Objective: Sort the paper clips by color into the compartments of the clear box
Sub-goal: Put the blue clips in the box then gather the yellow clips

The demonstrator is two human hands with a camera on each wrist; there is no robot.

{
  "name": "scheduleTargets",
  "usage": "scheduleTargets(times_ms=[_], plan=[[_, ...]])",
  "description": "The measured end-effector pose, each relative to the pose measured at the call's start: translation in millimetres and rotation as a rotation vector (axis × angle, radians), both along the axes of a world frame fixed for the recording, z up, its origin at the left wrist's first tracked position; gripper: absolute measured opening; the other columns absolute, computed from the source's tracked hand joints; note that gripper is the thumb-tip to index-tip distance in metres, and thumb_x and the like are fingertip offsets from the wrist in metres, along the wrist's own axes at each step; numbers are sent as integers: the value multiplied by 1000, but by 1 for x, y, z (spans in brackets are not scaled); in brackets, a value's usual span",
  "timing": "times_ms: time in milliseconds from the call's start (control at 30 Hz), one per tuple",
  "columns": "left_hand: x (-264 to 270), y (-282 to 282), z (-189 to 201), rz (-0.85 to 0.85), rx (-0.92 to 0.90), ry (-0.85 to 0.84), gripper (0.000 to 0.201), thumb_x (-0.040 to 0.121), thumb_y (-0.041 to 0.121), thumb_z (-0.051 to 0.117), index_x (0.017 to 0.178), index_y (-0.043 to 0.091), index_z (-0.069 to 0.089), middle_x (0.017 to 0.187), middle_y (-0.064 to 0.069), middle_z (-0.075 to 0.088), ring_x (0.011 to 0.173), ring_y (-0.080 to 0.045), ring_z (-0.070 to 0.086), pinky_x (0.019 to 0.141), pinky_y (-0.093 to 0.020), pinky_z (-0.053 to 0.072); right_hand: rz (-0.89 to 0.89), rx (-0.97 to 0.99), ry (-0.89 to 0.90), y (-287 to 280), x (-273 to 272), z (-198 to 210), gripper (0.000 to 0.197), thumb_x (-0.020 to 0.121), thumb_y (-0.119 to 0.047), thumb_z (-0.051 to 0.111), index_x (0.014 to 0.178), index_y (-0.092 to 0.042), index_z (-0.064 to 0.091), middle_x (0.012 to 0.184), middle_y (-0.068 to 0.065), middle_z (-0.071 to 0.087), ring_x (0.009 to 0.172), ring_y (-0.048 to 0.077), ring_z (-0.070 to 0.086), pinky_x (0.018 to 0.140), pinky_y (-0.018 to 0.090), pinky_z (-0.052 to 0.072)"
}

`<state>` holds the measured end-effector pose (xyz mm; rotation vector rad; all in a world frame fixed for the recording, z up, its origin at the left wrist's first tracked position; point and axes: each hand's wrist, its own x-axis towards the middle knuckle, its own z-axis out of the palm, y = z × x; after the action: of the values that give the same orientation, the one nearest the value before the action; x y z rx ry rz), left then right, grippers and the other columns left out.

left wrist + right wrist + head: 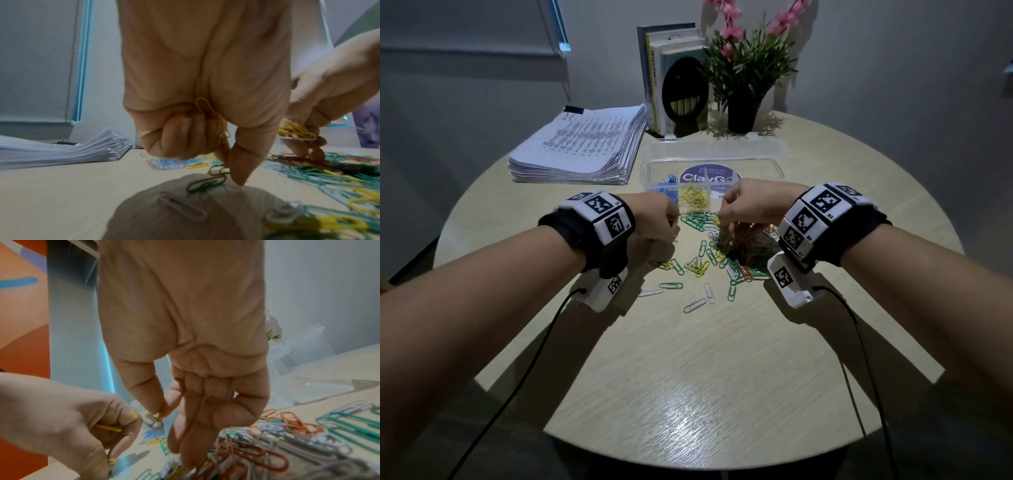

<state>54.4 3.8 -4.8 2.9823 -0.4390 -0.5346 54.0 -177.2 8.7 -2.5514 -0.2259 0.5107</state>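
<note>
- The round table (pixel 722 377) is carrying everything: the clear box (pixel 756 171) is sitting at the far side with its lid standing open behind it, and the heap of loose paper clips (pixel 726 253) is lying just in front of it, toward the person.
- A stack of papers (pixel 582 144) is lying to the left of the clear box, with books (pixel 671 72) and a potted plant (pixel 743 78) standing behind it.
- Inside the clear box, blue clips (pixel 666 186) are filling the left compartment and yellow clips (pixel 693 198) the one beside it; the compartments further right are hidden by the hands.
- The left hand (pixel 201 81) is hovering at the left edge of the heap, its fingers (pixel 179 129) curled into the palm and clamped on a few yellow clips, while thumb and forefinger are reaching down toward a dark green clip (pixel 205 182) lying on the table just under their tips.
- The right hand (pixel 185 321) is working over the thick middle of the heap, thumb and forefinger pinching a small bunch of yellow clips (pixel 296 131); its other fingers are hanging down among red and silver clips.
- Both hands are holding yellow, and the yellow compartment is lying straight ahead of them, just beyond the heap. The left hand looks slightly nearer to it, so a short forward reach over the near wall of the box is probably what the next drop calls for.
</note>
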Motion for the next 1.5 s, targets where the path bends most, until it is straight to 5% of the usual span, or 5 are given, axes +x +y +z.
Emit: scheduleTargets(times_ms=[267, 600, 733, 967, 1500], plan=[[-6, 19, 20, 343, -725, 328, 30, 98, 16, 49, 70, 15, 39, 59, 0, 28, 47, -12, 23, 43, -23, 19, -29, 78, 22, 2, -1, 2, 12, 77, -20, 61, 73, -9, 65, 91, 22, 70, 89, 35, 70, 83, 55, 56], [-36, 7, 17, 552, -1322, 412, 28, 103, 10, 33, 75, 15, 37, 62, -1, 37, 43, -5, 32, 36, -12, 25, -90, 433, 120, 13, -7, 5, 18, 86, 16, 53, 78, 0, 59, 73, 13, 58, 67, 22, 64, 60, 29, 61], [-40, 0, 8, 682, -1378, 362, 25, 102, 5, 29, 87, 16, 45, 62, 0, 35, 43, -5, 31, 34, -12, 26, -112, 482, 68, 17, -10, 11, 19, 85, 18, 52, 76, 3, 59, 70, 14, 58, 59, 18, 64, 62, 30, 59], [-44, -14, 0, 826, -1403, 595, 50, 95, 57, 35, 78, 12, 47, 45, 7, 27, 33, -3, 22, 31, -9, 17, -130, 585, -22, 27, -10, 13, 18, 82, 19, 56, 71, 5, 59, 68, 14, 59, 55, 19, 64, 61, 30, 60], [-47, -11, 5, 626, -1235, 290, 23, 98, 16, 40, 75, 18, 43, 54, 3, 30, 46, -9, 25, 37, -17, 19, -136, 481, 112, 31, -10, 10, 15, 91, -4, 59, 77, -6, 63, 74, 11, 57, 65, 22, 59, 61, 35, 58]])
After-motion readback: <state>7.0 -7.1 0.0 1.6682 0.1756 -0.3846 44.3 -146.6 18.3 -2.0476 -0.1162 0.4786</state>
